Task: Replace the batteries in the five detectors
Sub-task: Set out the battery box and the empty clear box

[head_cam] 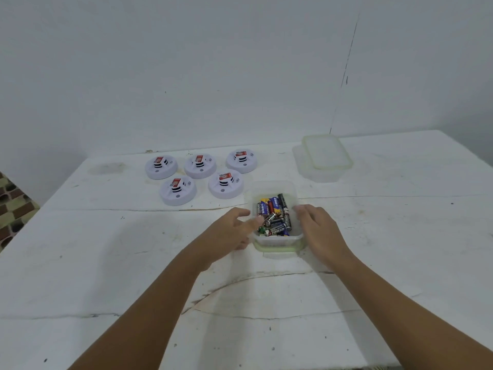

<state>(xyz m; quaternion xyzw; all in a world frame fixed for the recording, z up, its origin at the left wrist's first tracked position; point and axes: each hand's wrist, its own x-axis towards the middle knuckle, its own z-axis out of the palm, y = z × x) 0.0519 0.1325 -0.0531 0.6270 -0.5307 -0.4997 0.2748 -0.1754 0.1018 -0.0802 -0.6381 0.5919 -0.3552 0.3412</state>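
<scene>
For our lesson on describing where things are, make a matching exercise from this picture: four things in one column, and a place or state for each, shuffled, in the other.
Things
1. detectors
2. batteries
3. left hand
4. loose lid

Places or states
A. lying on top of an empty container at the back right
B. heaped inside the open container
C. grouped on the table, back left
D. at the open container's left side

Pairs: 1-C, 2-B, 3-D, 4-A

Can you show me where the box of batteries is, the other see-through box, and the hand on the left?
box of batteries [274,237], head view, near wall.
empty clear box [317,176], head view, front wall, its lid lying on top.
left hand [226,233], head view, back of hand.
</scene>
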